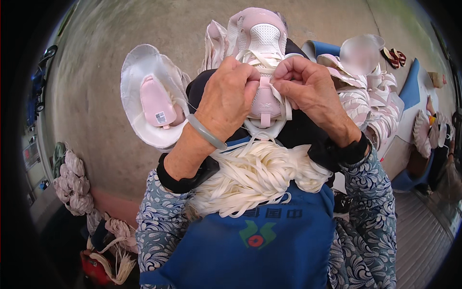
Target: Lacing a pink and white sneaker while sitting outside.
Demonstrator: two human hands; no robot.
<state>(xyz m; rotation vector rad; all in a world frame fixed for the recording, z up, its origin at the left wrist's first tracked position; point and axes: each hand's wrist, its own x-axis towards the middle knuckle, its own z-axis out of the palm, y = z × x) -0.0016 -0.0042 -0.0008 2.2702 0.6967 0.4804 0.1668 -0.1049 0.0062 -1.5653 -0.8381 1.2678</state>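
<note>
A pale pink and white shoe upper lies across my lap, toe pointing away, with its pink tongue toward me. My left hand closes on the upper's left edge beside the tongue, thumb and forefinger bent; what lies deeper in the grip is hidden. At the right edge, my right hand pinches a flat white shoelace, which hangs beside the tongue. More lace crosses the upper just beyond my fingers. Nearer my body, a thick bundle of loose cream laces rests on a blue apron.
At left sits a white shoe upper with a pink tongue. Several pink and white uppers are stacked at right, near blue sheets and sandals. Bundled uppers lie at lower left. Another person's hand shows at far right.
</note>
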